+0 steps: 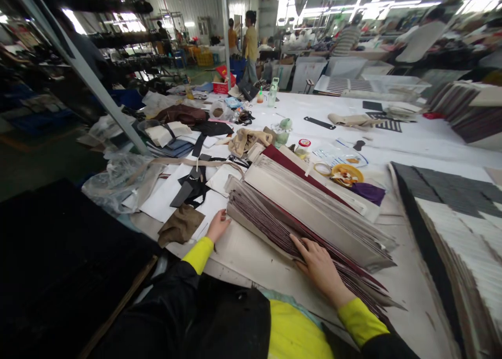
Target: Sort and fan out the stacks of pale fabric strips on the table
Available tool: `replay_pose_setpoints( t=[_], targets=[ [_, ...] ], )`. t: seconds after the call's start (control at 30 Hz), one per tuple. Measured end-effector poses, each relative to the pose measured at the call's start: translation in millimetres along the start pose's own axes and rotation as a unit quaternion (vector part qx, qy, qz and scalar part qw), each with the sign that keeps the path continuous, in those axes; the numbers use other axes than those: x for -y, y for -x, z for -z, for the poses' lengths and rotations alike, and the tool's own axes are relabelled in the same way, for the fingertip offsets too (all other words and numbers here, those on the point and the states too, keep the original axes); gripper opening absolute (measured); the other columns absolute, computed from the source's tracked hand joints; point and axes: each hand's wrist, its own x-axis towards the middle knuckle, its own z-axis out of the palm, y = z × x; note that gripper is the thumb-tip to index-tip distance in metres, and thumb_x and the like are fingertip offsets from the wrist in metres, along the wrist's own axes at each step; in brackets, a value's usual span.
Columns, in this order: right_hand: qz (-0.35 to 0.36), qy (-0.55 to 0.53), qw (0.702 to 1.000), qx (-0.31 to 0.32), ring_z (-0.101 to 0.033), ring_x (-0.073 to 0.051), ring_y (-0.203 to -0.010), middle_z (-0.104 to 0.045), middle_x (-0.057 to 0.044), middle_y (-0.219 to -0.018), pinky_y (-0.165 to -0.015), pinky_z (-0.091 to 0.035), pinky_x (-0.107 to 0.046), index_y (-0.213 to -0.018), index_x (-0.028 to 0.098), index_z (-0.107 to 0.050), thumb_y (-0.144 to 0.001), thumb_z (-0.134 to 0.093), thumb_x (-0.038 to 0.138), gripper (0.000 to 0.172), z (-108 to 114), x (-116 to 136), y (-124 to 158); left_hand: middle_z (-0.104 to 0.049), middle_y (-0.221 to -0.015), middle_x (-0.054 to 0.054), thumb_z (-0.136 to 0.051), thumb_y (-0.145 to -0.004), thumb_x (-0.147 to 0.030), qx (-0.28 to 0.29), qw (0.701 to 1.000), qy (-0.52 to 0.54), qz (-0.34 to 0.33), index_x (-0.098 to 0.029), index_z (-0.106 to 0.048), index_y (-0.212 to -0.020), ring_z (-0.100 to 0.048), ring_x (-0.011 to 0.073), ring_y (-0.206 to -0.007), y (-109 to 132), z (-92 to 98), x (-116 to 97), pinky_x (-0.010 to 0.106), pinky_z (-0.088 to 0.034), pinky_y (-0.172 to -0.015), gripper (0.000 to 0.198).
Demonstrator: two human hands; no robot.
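Observation:
A fanned stack of long flat sheets point(314, 217), cream on top with maroon edges, lies slanted across the white table point(411, 139) in front of me. My right hand point(319, 265) lies on the stack's near edge, fingers stretched flat into the layered sheets. My left hand point(218, 226) rests at the stack's left end, fingertips touching the corner of the sheets, fingers apart and holding nothing. Both arms wear yellow cuffs under black sleeves.
A second stack of black and white sheets point(458, 233) lies at the right. Fabric scraps point(180, 225), straps and plastic bags point(117, 178) clutter the left. A yellow dish point(347, 175), tape roll point(322, 168) and bottles point(272, 94) stand behind. People point(251, 45) stand far back.

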Motion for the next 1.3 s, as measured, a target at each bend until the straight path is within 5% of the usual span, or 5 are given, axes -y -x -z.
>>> replay_pose_setpoints(
  t=[0.37,0.87,1.0,1.23,1.3],
  targets=[
    [0.038,-0.038,0.999,-0.004,-0.040,-0.018,-0.105,-0.043,-0.006,-0.119,-0.086,-0.034,-0.033,-0.128,0.027,-0.030,-0.075,-0.047,0.022,0.056,-6,10,11,-0.037,-0.128,0.011,-0.039,-0.080,-0.040,-0.123,0.979,0.154,0.059,-0.016,-0.037,-0.120,-0.038,0.0196,-0.114,-103,54.7,-40,0.032,-0.035,-0.089,0.047],
    [-0.007,-0.049,0.999,0.015,-0.032,-0.018,-0.117,-0.034,-0.005,-0.130,-0.097,-0.027,-0.037,-0.129,0.024,-0.027,-0.068,-0.045,0.016,0.064,-4,12,8,-0.056,-0.101,0.012,-0.026,-0.077,-0.057,-0.072,0.989,0.127,0.011,-0.014,-0.057,-0.094,-0.049,0.0215,-0.101,-164,36.0,-38,0.032,-0.035,-0.086,0.056],
    [-0.013,-0.026,1.000,0.004,-0.024,-0.020,-0.122,-0.028,-0.005,-0.134,-0.097,-0.026,-0.038,-0.130,0.024,-0.024,-0.069,-0.044,0.019,0.064,-6,12,7,-0.056,-0.103,0.012,-0.022,-0.076,-0.060,-0.061,0.981,0.181,0.030,-0.013,-0.056,-0.099,-0.050,0.0200,-0.099,-168,35.2,-43,0.030,-0.037,-0.083,0.062],
    [-0.084,0.021,0.996,-0.023,-0.012,-0.022,-0.127,-0.012,-0.009,-0.139,-0.100,-0.017,-0.042,-0.133,0.018,-0.015,-0.071,-0.044,0.026,0.069,-10,15,4,-0.062,-0.087,0.008,-0.026,-0.070,-0.067,0.092,0.970,0.216,0.060,-0.012,-0.057,-0.099,-0.056,0.0190,-0.083,-131,8.3,-36,0.029,-0.042,-0.073,0.070],
    [-0.092,0.022,0.995,-0.024,-0.012,-0.022,-0.126,-0.013,-0.010,-0.139,-0.100,-0.017,-0.042,-0.133,0.017,-0.013,-0.071,-0.044,0.028,0.071,-12,12,3,-0.059,-0.098,0.009,-0.023,-0.074,-0.063,0.066,0.970,0.230,0.043,-0.013,-0.055,-0.105,-0.054,0.0173,-0.088,-127,5.8,-32,0.029,-0.041,-0.077,0.067]
  ],
)
